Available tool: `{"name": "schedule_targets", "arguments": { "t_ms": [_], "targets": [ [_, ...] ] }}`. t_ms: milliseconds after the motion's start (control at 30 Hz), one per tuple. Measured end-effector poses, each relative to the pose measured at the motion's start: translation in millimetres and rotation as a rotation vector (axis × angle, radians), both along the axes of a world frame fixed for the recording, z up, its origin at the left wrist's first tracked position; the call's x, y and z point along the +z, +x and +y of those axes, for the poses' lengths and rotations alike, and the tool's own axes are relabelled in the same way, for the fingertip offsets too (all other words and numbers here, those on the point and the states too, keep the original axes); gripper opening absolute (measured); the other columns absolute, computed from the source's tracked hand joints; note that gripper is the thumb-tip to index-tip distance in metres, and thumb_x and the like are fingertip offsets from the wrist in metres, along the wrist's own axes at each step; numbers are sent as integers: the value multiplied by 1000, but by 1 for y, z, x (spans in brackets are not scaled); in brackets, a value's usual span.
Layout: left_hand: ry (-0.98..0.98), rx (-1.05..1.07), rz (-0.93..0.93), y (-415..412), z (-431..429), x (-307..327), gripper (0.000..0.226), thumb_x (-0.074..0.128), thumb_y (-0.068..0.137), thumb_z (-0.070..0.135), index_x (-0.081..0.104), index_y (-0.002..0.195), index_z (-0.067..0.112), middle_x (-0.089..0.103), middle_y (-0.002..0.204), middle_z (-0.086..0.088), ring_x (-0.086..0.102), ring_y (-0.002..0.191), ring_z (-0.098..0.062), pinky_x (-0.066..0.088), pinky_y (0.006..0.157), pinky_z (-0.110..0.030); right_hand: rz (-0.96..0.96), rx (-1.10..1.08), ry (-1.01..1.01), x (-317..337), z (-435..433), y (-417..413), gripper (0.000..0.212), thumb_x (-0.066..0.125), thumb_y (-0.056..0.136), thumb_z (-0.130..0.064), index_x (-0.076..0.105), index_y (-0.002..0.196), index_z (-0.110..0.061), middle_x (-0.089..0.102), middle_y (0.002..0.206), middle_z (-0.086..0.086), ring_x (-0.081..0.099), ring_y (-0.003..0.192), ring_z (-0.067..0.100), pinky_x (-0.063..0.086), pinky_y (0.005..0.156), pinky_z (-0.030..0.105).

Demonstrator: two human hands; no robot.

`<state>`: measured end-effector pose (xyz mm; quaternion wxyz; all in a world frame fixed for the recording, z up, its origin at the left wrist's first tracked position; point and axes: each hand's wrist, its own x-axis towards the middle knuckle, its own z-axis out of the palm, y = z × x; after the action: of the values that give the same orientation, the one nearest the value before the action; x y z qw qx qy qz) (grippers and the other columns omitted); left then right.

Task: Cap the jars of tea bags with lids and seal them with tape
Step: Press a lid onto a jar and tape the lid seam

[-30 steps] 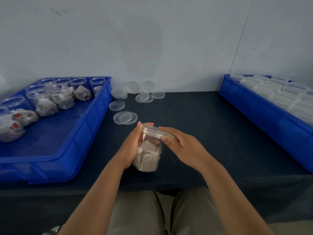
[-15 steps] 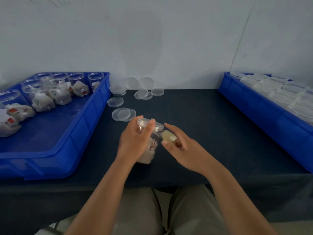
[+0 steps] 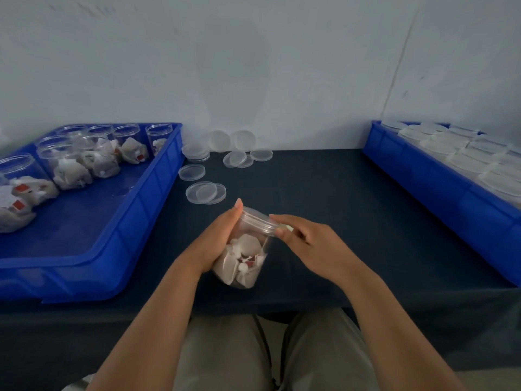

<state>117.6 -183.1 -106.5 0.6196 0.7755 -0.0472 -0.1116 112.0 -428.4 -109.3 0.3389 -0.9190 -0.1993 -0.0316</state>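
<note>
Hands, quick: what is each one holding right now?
Left hand: grips the lidded jar, tilted.
Right hand: pinches a pale strip, likely tape, at the rim of the lid.

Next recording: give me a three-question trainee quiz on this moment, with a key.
1. True or false: the jar held by the left hand already wears a lid.
2. Where do the loose lids lie? A) inside a blue tray B) on the dark table C) on the person's lap
3. What does the right hand pinch beside the lid's rim?
Key: 1 true; 2 B; 3 a small pale piece, apparently tape.
</note>
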Motion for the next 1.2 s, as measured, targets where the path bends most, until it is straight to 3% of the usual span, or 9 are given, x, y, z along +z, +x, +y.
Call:
{"name": "schedule_targets", "arguments": {
  "t_ms": [167,267,433,600,733,867,1033,1100,1200],
  "targets": [
    [208,219,-230,1,-6,-1,72,37,86,88,76,99,28,76,93,14,72,86,0,59,90,-44,-30,-71,-64,0,5,-5,56,33,102,-72,53,148,-47,66,95,-38,63,87,-10,46,67,17],
    [391,350,-363,-10,-15,3,57,35,88,90,64,117,51,69,99,30,68,95,8,57,83,-26,-71,-104,-80,2,7,-11,58,30,106,-69,57,148,-41,71,127,-20,65,111,1,53,87,24],
    [574,448,-386,-23,-53,-6,105,37,74,101,36,155,35,59,136,15,60,120,-8,47,91,-32,-209,-146,-35,-6,23,-25,52,22,106,-67,65,119,-41,60,80,-19,60,73,-1,37,59,18],
    [515,443,-345,-12,-37,-4,91,43,73,100,45,145,45,61,110,26,60,103,2,49,83,-32,-114,-43,23,-14,16,-21,50,33,108,-67,44,152,-46,59,121,-33,55,103,-16,43,80,9],
    [425,342,-271,-2,-24,3,74,47,75,96,54,132,50,67,104,27,63,99,7,50,84,-27,-47,-36,-21,-14,0,-12,57,32,103,-73,33,154,-50,65,81,-13,65,80,0,54,63,27],
    [237,265,-233,-1,-8,7,61,35,84,85,67,110,40,69,99,23,64,94,12,48,85,-29,-35,-37,-49,-10,-10,-3,56,36,99,-78,33,151,-58,68,86,-10,66,78,4,61,73,35],
    [-152,95,-2,-11,-5,-10,69,38,97,78,69,132,28,79,121,0,76,111,-15,62,82,-25,-29,48,14,-2,-3,-7,67,34,92,-84,35,154,-60,65,93,-37,60,87,-15,50,69,11],
    [-141,87,31,-9,-6,-8,74,35,96,77,72,130,23,79,121,-4,76,113,-19,60,85,-28,-27,65,34,3,1,-9,61,38,97,-77,45,152,-53,50,96,-61,54,91,-26,40,77,-2],
    [-6,113,-52,-6,-6,-1,64,29,106,71,78,122,34,80,114,6,76,107,-10,54,91,-33,-23,35,5,6,1,-12,52,41,101,-71,50,149,-50,53,95,-57,55,92,-24,44,70,3]
  ]
}}
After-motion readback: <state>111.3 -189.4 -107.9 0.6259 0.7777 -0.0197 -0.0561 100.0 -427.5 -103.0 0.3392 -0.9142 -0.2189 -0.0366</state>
